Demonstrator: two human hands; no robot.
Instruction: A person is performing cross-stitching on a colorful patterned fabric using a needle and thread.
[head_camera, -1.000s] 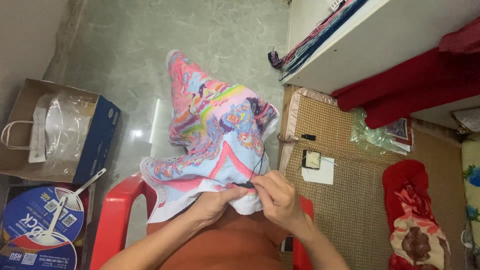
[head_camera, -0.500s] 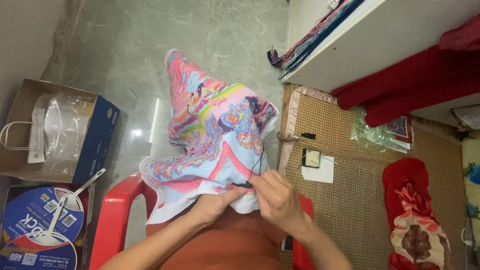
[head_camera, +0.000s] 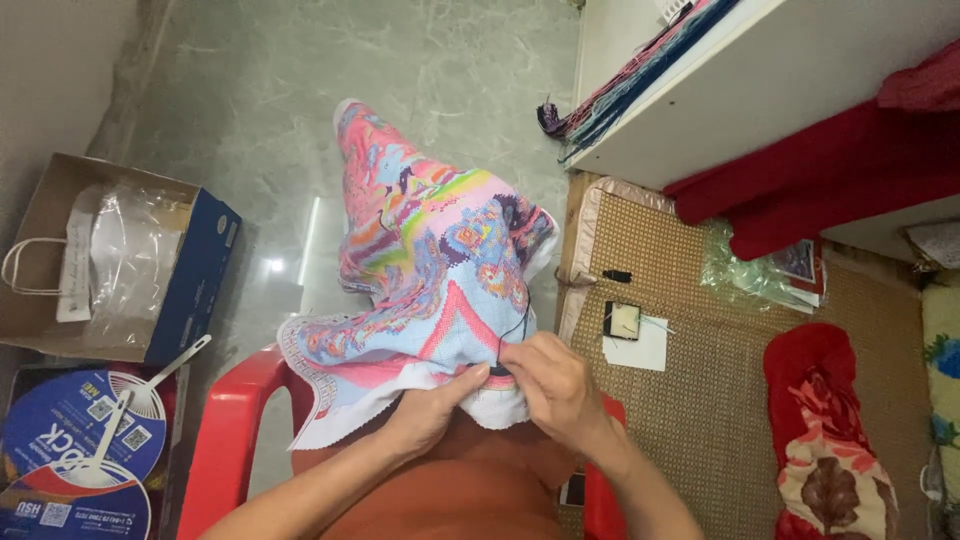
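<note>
Your right hand is pinched closed on a dark thread at the lower edge of the cloth; a needle cannot be made out. Your left hand grips the white hem of the same cloth from beneath, fingers curled shut on it. The cloth is a cross-stitch canvas: pink, light blue, yellow and purple patterns, a grid-like weave, a scalloped white border. It drapes over your lap and hangs toward the floor, which is glossy grey-green marble. You sit on a red plastic chair. Left lie a blue cardboard box with clear plastic and round paper fans. Right lies a woven straw mat.
</note>
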